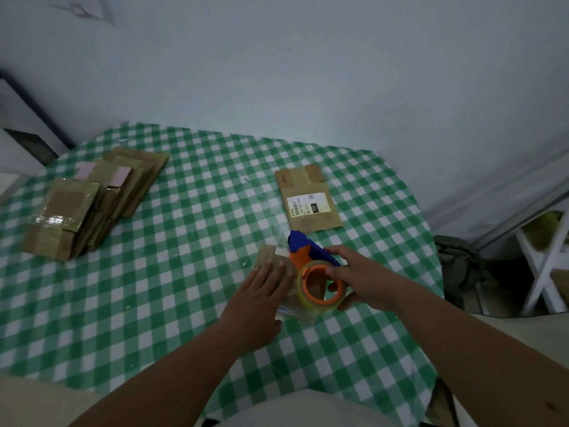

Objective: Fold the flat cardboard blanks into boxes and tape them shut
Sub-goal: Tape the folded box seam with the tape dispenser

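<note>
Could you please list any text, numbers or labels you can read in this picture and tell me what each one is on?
"031": white on a black patch of the white label on the flat cardboard blank.
Remaining print and codes on that label: too small and blurred to read.
Small white sticker on the box under the left hand: unreadable.

— What sort of room is this?

— Dim and bluish. A plain pale wall [308,72] fills the upper half, with a faint paper sheet [89,9] stuck near its top left corner.

— And the furniture?

— A round table under a green-and-white checked cloth [129,291] reaches almost to the wall. Beyond its right edge stands a white wooden frame with crossed slats [542,260], and just beside that a dark crumpled bundle of cloth [462,263] lies low down.

— Anything on the left?

— A dark slanted edge [34,109] against the wall; what it belongs to is unclear.
</note>
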